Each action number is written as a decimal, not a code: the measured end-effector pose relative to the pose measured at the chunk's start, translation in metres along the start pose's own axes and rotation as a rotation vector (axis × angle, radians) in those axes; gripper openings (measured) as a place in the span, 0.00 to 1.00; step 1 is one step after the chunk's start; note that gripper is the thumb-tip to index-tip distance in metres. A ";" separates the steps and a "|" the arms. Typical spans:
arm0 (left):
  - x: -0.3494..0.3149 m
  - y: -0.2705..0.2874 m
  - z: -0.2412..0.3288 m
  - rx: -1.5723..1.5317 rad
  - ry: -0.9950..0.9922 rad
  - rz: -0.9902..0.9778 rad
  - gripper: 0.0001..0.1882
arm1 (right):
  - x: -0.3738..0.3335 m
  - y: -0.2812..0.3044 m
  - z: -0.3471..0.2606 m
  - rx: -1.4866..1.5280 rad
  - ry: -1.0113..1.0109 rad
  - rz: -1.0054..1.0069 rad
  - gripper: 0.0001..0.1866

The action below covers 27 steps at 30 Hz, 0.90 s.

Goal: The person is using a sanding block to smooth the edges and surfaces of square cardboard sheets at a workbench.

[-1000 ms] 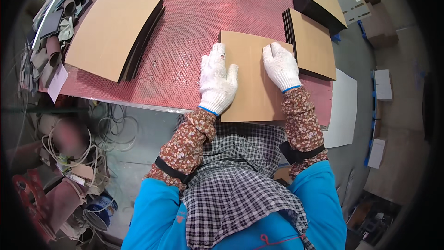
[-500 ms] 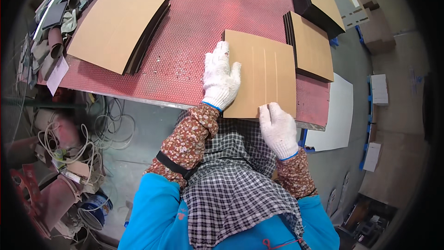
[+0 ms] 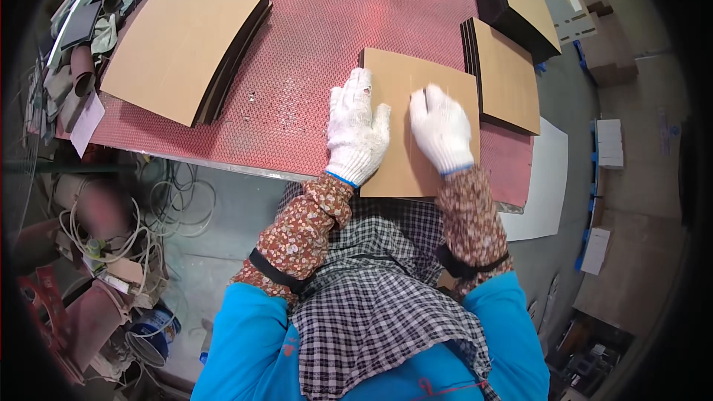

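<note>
A tan wood-faced panel (image 3: 394, 167) with dark edges lies in front of me at the near edge of the table. Along its left side rests my left hand (image 3: 358, 128) in a white knit glove, fingers stretched out and thumb lying on the panel face. My right hand (image 3: 441, 126), gloved the same way, is over the middle of the panel. Its fingers are curled and pressed together at the surface, slightly blurred. Whatever they may hold is hidden. Faint pale lines run along the panel near the right fingertips.
The panels lie on a red mesh-topped table (image 3: 304, 30). A stack of tan panels (image 3: 189, 44) sits at left, and two more stacks (image 3: 509, 78) (image 3: 531, 0) stand at right. Folded abrasive sheets (image 3: 82, 67) pile up far left. Coiled hoses (image 3: 178, 200) and a blue bucket (image 3: 152, 334) are below.
My right hand has moved forward from the panel's near edge to its middle, fingers still curled. My left hand has stayed at the left side. The view has shifted slightly.
</note>
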<state>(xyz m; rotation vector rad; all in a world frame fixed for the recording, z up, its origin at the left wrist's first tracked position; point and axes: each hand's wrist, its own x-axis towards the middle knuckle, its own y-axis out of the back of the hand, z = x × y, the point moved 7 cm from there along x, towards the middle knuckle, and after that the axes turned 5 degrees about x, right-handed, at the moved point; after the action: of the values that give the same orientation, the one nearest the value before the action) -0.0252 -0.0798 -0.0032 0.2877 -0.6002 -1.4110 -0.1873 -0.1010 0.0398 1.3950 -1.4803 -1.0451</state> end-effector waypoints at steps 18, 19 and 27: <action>-0.001 0.008 0.000 0.062 -0.004 0.074 0.30 | -0.109 0.011 -0.008 0.027 -0.053 -0.236 0.17; 0.002 0.007 0.003 0.060 -0.023 0.084 0.30 | -0.118 0.015 -0.004 0.043 -0.033 -0.240 0.17; -0.035 0.030 0.020 0.245 -0.018 0.014 0.28 | -0.128 0.043 0.093 0.032 -0.196 0.274 0.21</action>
<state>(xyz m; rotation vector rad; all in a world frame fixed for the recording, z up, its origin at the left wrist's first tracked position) -0.0131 -0.0374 0.0213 0.4653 -0.7903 -1.3281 -0.2841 0.0317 0.0487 1.0958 -1.7806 -1.0082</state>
